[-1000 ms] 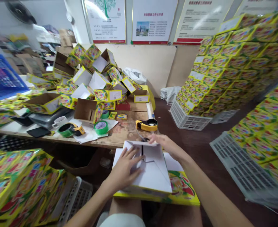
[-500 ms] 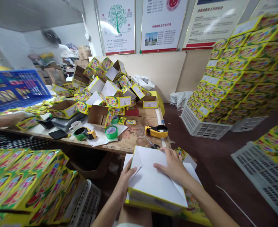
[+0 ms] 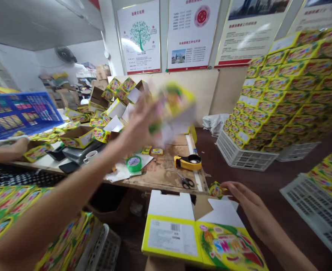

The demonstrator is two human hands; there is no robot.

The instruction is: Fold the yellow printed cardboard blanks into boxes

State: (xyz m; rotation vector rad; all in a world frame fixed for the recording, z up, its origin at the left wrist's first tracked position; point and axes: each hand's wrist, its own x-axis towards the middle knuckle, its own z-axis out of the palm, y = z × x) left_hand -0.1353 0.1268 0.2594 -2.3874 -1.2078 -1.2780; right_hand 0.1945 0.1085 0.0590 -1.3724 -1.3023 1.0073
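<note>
My left hand (image 3: pixel 143 116) is raised over the workbench, smeared by motion. It grips a small folded carton (image 3: pixel 179 99), yellow and green outside with a white face, also blurred. Low in front of me lie flat, printed cartons (image 3: pixel 171 237), with a barcode label and a bright fruit print. White flaps stick out at their far side. My right hand (image 3: pixel 246 199) is at their far right corner, its fingertips pinching the edge of a coloured flap (image 3: pixel 216 190).
On the bench (image 3: pixel 154 175) lie a yellow tape dispenser (image 3: pixel 188 162), scissors (image 3: pixel 187 182), green tape (image 3: pixel 134 164) and a mug (image 3: pixel 91 156). Folded cartons (image 3: pixel 116 109) are heaped behind. Stacked cartons (image 3: pixel 290 94) stand right, in crates. At left, another person's arm (image 3: pixel 5 150) reaches in.
The folded carton has left my lap and risen forward and left in my left hand. My right hand has moved off it to the flap at the right. Flat cartons beneath are now exposed.
</note>
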